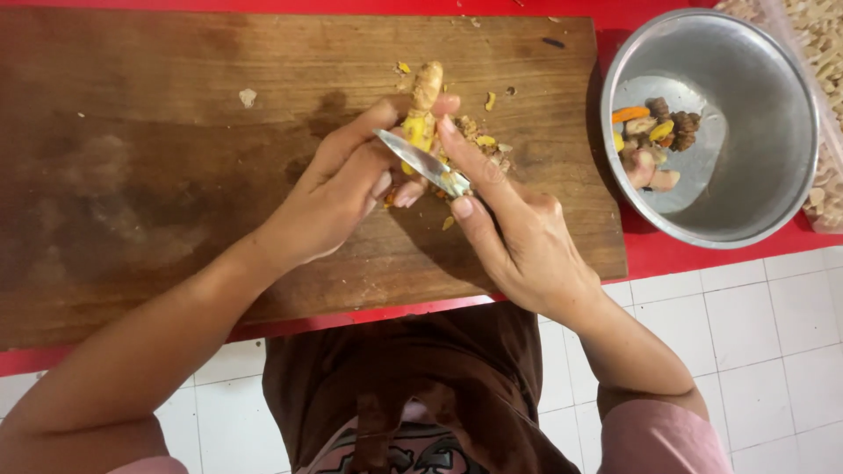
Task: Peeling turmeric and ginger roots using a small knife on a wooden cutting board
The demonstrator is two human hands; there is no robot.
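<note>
Board: our wooden cutting board (176,175) lies on the red table (685,254); its left part shows only stains and one small scrap.
Left hand: our left hand (338,189) is curled shut around the lower end of a turmeric root (423,101), which we hold upright over the board's middle.
Root: its lower part shows bright yellow flesh where skin is off; the upper end is brown, so we judge the peeling about half done on this piece.
Right hand: our right hand (518,233) grips a small knife (423,162), blade laid against the root.
Peelings: scraps (479,136) lie just beside the root.
Bowl: the steel bowl (755,61) at right holds a few roots (654,140), some peeled, some seemingly not.
</note>
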